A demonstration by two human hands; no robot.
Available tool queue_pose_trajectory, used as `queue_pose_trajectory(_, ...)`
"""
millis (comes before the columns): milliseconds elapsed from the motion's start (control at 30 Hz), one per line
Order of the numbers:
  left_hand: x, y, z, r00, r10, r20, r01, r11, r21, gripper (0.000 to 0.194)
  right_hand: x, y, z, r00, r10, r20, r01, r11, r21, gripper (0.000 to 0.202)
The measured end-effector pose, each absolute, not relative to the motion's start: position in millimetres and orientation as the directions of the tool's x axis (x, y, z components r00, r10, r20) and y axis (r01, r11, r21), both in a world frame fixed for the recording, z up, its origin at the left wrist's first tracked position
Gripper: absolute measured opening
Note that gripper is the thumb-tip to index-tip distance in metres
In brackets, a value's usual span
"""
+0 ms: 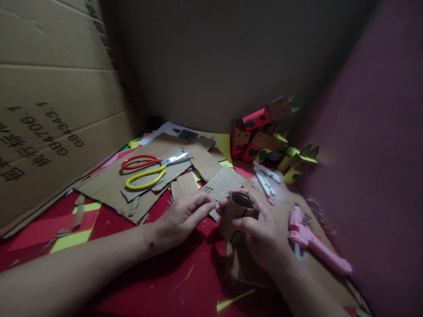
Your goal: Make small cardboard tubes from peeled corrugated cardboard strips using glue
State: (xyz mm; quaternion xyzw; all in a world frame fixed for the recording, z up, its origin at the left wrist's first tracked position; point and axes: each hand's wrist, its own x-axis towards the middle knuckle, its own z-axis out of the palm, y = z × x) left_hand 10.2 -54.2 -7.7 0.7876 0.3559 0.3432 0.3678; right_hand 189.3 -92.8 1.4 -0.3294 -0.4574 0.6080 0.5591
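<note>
My right hand [264,231] is wrapped round a short cardboard tube [231,218], which has an open top and a dark line on its side. The tube stands slightly tilted over a flat cardboard piece [243,262]. Just left of the tube, my left hand [187,215] has its thumb and fingers pinched together. Whatever those fingertips hold, if anything, is too small to make out. Behind the hands lies a ridged corrugated cardboard piece [224,180]. Scissors [161,165] with one red and one yellow handle rest partly spread on cardboard sheets [105,189].
A pink glue gun [313,244] lies on cardboard at the right, near several white markers [264,178]. Red and yellow cardboard figures [257,136] stand at the back right. A large cardboard box wall [59,88] rises on the left. Paper scraps [234,300] litter the red surface [148,281].
</note>
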Motion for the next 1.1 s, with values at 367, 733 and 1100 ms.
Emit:
queue_pose_trajectory(367, 6.6, -50.8, -19.3, 0.654, 0.468, 0.595, 0.324, -0.883, 0.339, 0.016, 185.4, -91.1, 10.8, 0.004, 0.997, 0.083, -0.107, 0.083, -0.991, 0.044)
queue_pose_trajectory(733, 5.2, -54.9, -20.5, 0.688, 0.446, 0.572, 0.285, -0.892, 0.351, 0.011, 205.3, -87.4, -14.3, 0.255, 0.953, 0.165, 0.007, 0.168, -0.986, 0.042)
queue_pose_trajectory(1100, 4.9, -52.0, -23.8, 0.623, 0.597, 0.505, 0.346, -0.790, 0.506, 0.012, 192.1, -89.1, -12.7, 0.326, 0.945, 0.014, -0.009, 0.018, -1.000, 0.045)
